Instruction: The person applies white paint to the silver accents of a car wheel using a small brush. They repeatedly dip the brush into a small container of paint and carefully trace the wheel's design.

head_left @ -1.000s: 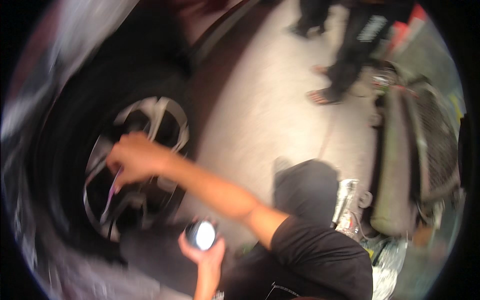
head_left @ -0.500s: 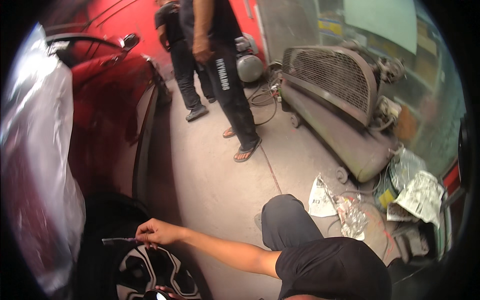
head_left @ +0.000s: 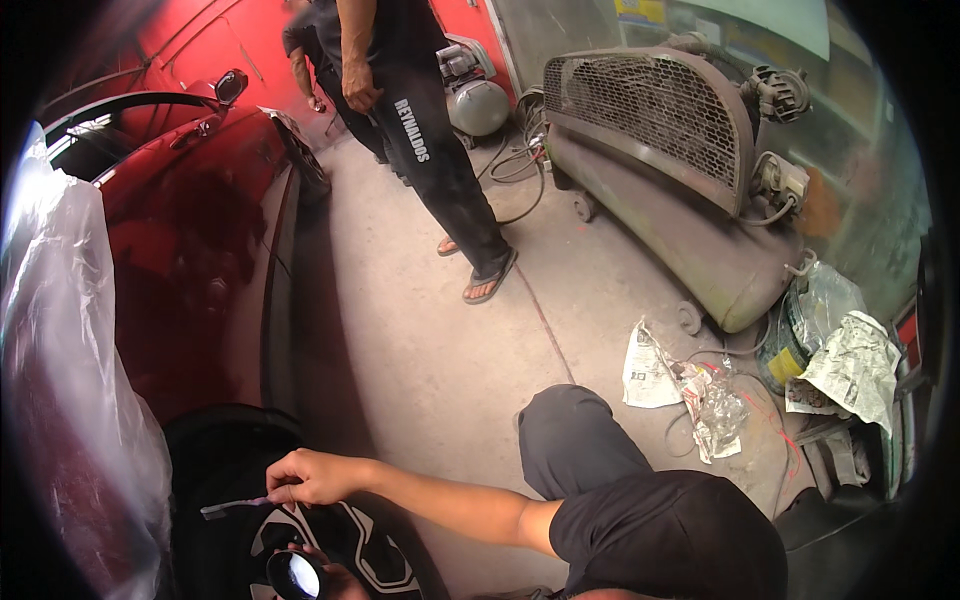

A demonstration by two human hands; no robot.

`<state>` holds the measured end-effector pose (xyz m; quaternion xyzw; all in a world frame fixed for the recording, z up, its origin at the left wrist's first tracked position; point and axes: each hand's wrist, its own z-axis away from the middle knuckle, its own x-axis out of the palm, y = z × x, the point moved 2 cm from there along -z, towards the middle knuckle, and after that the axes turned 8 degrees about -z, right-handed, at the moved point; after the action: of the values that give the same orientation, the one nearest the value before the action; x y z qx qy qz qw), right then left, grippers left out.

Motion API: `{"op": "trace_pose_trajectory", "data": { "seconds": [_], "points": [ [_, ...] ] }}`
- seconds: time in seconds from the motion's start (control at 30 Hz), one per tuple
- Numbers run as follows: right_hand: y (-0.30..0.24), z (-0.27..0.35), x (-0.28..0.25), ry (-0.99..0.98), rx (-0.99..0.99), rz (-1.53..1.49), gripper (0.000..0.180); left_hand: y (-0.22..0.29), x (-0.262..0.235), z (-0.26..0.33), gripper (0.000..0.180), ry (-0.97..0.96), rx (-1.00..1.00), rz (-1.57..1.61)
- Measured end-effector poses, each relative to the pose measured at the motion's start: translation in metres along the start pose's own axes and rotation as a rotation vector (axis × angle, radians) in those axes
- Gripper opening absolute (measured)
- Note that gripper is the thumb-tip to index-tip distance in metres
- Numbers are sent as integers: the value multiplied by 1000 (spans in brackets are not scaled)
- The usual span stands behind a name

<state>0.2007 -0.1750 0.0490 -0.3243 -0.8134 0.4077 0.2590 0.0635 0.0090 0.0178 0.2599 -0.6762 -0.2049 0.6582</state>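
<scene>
the right hand [head_left: 308, 476] is pinched shut, thumb and fingers closed on the end of a thin grey strip [head_left: 232, 507] that sticks out to the left over the top of the tyre [head_left: 215, 450]. the left hand [head_left: 338, 583] is low at the bottom edge of the view, mostly cut off; it seems curled round a small round torch [head_left: 293, 575] whose lit face points up, though how tightly it grips cannot be made out. both hands sit over the wheel [head_left: 345, 540], whose black and silver spokes show just under the strip. the wheel belongs to a red car [head_left: 190, 240] along the left side, with clear plastic sheeting [head_left: 70, 380] hung over its near end. the person's bent knee [head_left: 570, 440] in dark trousers is to the right of the wheel on the concrete floor [head_left: 420, 330]

judging from this, the work in hand is close inspection or fine touching at the rim, with the strip held at the tyre's upper edge and the light aimed at it. the next move likely calls for a steady pinch and keeping the beam on the strip's tip

further out, crumpled newspaper [head_left: 650, 355] lies on the floor near a big old compressor tank [head_left: 690, 200] by the right edge, and another person's legs [head_left: 440, 170] in sandals stand at the far side beside the car
</scene>
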Motion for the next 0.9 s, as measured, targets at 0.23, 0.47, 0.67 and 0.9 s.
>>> {"op": "trace_pose_trajectory", "data": {
  "seconds": [0.23, 0.47, 0.67, 0.9],
  "points": [
    [-13, 4, 11, -9, -10, -11, 27, -1, -2, 1, 72, -47, 31, 17],
    [-16, 16, 26, 4, 12, 118, 26, 0, 6, 2, 71, 24, -40, 1],
    [-20, 21, 22, 5, -52, 1, 19, -2, 25, 6, 65, 46, 40, -18],
    [-8, 0, 37, -42, -163, 102, 20, 22, -7, 9, 62, 257, 184, -98]
  ]
}}
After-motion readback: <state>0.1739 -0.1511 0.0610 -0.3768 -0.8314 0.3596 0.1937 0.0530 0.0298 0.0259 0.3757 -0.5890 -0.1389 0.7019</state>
